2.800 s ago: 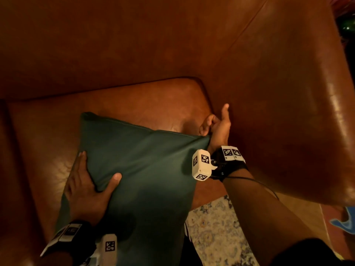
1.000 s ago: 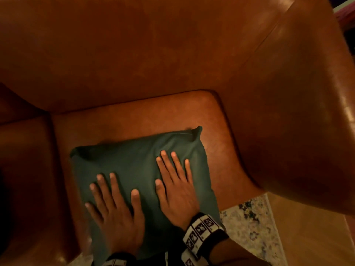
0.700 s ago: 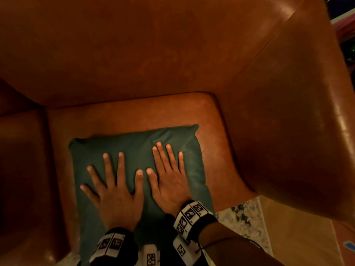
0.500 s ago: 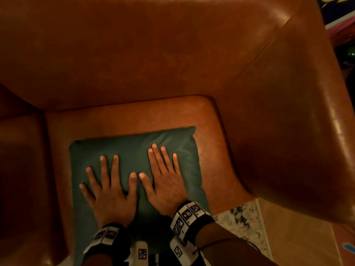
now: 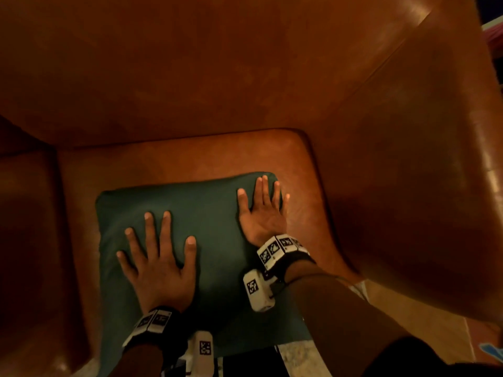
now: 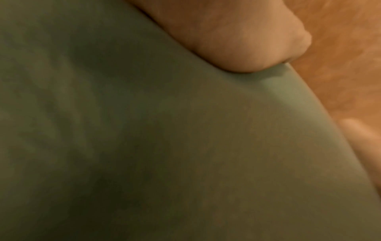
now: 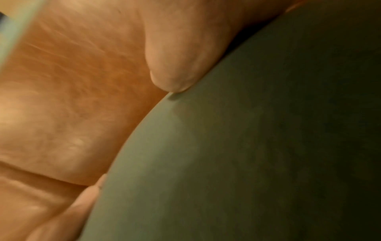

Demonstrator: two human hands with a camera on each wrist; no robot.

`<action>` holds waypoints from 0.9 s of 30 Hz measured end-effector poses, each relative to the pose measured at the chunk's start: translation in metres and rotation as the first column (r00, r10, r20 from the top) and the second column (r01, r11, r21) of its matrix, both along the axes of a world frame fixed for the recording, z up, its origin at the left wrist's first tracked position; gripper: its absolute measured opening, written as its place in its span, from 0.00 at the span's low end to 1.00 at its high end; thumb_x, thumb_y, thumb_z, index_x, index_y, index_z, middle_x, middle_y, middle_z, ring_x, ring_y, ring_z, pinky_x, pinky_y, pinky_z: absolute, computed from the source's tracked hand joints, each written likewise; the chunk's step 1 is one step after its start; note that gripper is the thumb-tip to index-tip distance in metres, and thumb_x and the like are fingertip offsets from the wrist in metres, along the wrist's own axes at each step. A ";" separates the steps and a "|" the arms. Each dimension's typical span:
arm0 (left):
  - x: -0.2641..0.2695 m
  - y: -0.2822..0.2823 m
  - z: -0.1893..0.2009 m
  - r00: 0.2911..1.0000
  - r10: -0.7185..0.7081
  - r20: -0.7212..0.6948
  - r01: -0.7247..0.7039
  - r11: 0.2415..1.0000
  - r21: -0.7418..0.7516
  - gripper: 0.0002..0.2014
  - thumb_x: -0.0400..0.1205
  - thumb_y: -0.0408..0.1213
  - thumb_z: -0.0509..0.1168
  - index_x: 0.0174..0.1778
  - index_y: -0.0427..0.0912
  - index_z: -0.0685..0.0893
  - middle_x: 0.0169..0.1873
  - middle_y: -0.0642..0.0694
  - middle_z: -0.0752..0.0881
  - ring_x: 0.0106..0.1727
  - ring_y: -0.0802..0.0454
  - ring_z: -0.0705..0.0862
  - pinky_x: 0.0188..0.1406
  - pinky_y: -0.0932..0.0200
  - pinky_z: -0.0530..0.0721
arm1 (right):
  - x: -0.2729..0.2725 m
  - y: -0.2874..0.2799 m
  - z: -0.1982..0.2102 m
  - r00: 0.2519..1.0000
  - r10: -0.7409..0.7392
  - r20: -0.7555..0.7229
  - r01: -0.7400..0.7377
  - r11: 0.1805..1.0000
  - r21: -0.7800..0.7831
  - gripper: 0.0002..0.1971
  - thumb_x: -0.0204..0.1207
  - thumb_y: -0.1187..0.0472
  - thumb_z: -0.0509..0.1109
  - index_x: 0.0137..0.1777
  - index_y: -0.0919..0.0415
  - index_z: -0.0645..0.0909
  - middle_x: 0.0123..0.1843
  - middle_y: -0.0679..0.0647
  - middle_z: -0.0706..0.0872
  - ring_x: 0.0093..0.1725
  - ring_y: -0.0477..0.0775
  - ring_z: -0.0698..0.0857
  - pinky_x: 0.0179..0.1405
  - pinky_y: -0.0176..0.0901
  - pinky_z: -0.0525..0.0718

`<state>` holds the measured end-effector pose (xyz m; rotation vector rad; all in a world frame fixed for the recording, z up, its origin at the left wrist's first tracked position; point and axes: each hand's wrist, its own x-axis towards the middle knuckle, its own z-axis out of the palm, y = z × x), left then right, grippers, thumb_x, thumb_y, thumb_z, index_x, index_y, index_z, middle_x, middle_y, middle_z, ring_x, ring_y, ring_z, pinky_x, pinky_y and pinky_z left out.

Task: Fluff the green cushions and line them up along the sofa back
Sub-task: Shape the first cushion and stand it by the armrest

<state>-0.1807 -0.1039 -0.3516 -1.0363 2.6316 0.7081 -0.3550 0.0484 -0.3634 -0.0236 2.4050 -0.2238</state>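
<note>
- On the brown leather sofa seat (image 5: 190, 156) lies a flat, square, dark green fabric cushion (image 5: 206, 213) — smooth, slightly dented.
- Left hand (image 5: 159, 270) and right hand (image 5: 262, 216) press it, fingers straight — hands apart.

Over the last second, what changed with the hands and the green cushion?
The right hand slid from beside the left out to the green cushion's far right corner. The left hand stayed flat, fingers spread. The cushion still lies flat on the sofa seat.
</note>
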 end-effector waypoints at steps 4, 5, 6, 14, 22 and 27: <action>-0.008 0.002 -0.003 1.000 -0.001 -0.002 0.001 1.000 -0.006 0.37 0.89 0.70 0.45 0.95 0.67 0.47 0.96 0.58 0.43 0.97 0.41 0.39 0.92 0.23 0.42 | -0.008 0.001 -0.011 1.000 -0.011 0.021 0.011 1.000 -0.012 0.44 0.85 0.25 0.31 0.94 0.49 0.29 0.93 0.43 0.24 0.92 0.50 0.26 0.92 0.61 0.27; -0.009 0.001 -0.003 1.000 -0.004 -0.002 0.004 1.000 -0.010 0.37 0.89 0.70 0.45 0.95 0.67 0.47 0.96 0.58 0.43 0.97 0.41 0.39 0.92 0.23 0.42 | -0.008 0.001 -0.013 1.000 -0.022 0.022 0.022 1.000 -0.021 0.44 0.85 0.25 0.31 0.94 0.49 0.29 0.92 0.42 0.24 0.92 0.50 0.26 0.92 0.61 0.28; -0.009 0.001 -0.004 1.000 -0.007 0.004 0.007 1.000 -0.015 0.37 0.89 0.70 0.45 0.95 0.67 0.47 0.96 0.58 0.43 0.97 0.41 0.39 0.92 0.24 0.42 | -0.008 0.001 -0.015 0.999 -0.040 0.029 0.041 0.998 -0.038 0.43 0.85 0.25 0.31 0.94 0.49 0.28 0.92 0.42 0.24 0.92 0.50 0.26 0.92 0.62 0.27; 0.003 -0.003 -0.016 1.000 -0.022 0.000 0.022 0.999 -0.029 0.38 0.89 0.70 0.45 0.96 0.65 0.48 0.96 0.58 0.43 0.97 0.42 0.39 0.92 0.23 0.43 | -0.058 0.022 -0.026 0.955 -0.297 0.015 0.297 0.955 -0.018 0.39 0.91 0.32 0.41 0.96 0.52 0.45 0.97 0.53 0.37 0.96 0.62 0.40 0.93 0.68 0.38; 0.010 -0.010 -0.017 0.999 -0.033 -0.004 0.032 0.999 -0.033 0.38 0.89 0.69 0.45 0.96 0.63 0.50 0.96 0.57 0.45 0.97 0.41 0.42 0.92 0.24 0.45 | -0.071 0.076 -0.004 0.831 0.117 -0.544 -0.262 0.945 -0.197 0.22 0.90 0.36 0.62 0.56 0.47 0.95 0.58 0.44 0.95 0.56 0.56 0.91 0.60 0.54 0.87; 0.012 -0.010 -0.016 0.999 -0.034 -0.002 0.033 0.998 -0.044 0.37 0.89 0.68 0.46 0.96 0.64 0.50 0.96 0.58 0.45 0.97 0.41 0.42 0.92 0.24 0.46 | -0.077 0.069 0.018 0.716 0.106 -0.690 -0.292 0.943 -0.158 0.19 0.87 0.40 0.71 0.48 0.54 0.96 0.50 0.49 0.95 0.50 0.59 0.88 0.47 0.49 0.82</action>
